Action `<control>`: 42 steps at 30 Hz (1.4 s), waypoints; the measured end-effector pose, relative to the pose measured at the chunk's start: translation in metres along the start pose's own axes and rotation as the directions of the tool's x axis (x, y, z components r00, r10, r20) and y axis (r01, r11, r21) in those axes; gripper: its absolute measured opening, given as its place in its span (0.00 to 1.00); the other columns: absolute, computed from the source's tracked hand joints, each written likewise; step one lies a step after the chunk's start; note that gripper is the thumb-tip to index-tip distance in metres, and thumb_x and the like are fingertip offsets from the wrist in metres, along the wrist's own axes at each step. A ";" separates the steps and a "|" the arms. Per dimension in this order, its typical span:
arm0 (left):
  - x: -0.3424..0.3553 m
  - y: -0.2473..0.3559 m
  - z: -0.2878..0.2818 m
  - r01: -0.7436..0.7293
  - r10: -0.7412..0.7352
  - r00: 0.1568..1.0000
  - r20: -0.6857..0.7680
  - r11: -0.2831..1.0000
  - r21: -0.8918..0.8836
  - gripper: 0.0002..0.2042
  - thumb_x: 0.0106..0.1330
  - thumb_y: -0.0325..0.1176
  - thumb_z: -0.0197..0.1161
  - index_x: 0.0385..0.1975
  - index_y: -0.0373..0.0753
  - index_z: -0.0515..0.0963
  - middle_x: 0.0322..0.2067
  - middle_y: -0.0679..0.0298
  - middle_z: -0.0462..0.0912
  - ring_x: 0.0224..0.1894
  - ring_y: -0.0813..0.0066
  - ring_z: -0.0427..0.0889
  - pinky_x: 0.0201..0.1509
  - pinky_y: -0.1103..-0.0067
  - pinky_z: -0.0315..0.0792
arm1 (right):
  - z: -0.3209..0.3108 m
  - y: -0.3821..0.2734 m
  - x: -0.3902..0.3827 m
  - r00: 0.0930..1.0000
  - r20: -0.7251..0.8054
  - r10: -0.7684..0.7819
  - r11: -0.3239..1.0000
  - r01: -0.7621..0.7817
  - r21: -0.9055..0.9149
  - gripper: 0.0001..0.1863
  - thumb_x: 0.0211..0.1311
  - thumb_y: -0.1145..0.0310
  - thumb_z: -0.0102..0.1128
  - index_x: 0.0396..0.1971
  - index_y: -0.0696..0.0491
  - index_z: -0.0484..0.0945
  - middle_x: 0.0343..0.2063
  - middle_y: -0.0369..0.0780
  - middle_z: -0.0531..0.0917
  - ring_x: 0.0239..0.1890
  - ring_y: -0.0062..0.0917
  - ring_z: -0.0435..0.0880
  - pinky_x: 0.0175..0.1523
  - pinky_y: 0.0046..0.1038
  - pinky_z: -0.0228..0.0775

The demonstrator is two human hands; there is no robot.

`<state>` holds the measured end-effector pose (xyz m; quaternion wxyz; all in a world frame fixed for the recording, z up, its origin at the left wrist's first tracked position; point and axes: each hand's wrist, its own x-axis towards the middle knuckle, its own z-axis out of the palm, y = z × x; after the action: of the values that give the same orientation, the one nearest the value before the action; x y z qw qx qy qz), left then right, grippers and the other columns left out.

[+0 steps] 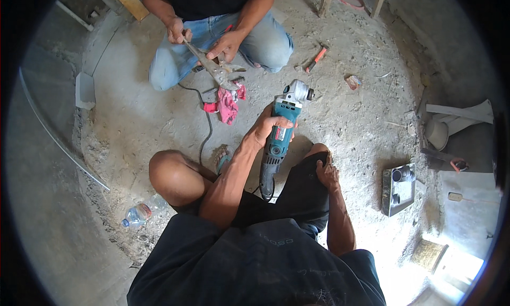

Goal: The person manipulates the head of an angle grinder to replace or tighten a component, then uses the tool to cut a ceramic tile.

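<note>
My left hand point(271, 129) is wrapped round the teal body of an angle grinder point(286, 113), holding it up in front of me. Its silver gear head points away from me, with a bare spindle and no disc showing. The black rear handle end hangs down toward my lap. My right hand point(328, 174) lies on my right knee, holding nothing, its fingers spread over the dark shorts. Across from me, a person crouches with both hands on a worn grey metal tool with a curved, blade-like end point(217, 72).
Pink cloths point(228, 107) and a dark cord point(208, 130) lie between us. An orange-handled hammer point(317, 59) is on the rough concrete floor. A plastic bottle point(139, 214) lies at left, a grey tray with dark pipe fittings point(399, 189) at right. A white box point(85, 90) stands by the left wall.
</note>
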<state>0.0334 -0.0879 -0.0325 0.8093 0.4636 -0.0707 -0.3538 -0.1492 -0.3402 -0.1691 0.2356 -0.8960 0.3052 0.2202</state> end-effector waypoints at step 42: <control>-0.056 0.095 0.050 -0.088 0.046 0.989 0.137 0.944 0.318 0.27 0.50 0.29 0.63 0.53 0.28 0.71 0.42 0.53 0.78 0.41 0.64 0.82 0.46 0.69 0.79 | -0.008 0.046 -0.030 0.992 0.100 -0.078 0.981 0.058 0.187 0.37 0.69 0.35 0.43 0.41 0.57 0.85 0.38 0.50 0.87 0.46 0.43 0.86 0.52 0.41 0.74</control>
<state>0.0179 -0.0564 0.0835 0.7277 0.5637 -0.1952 -0.3387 -0.1989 -0.3638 -0.1598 0.3406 -0.8673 0.2802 0.2308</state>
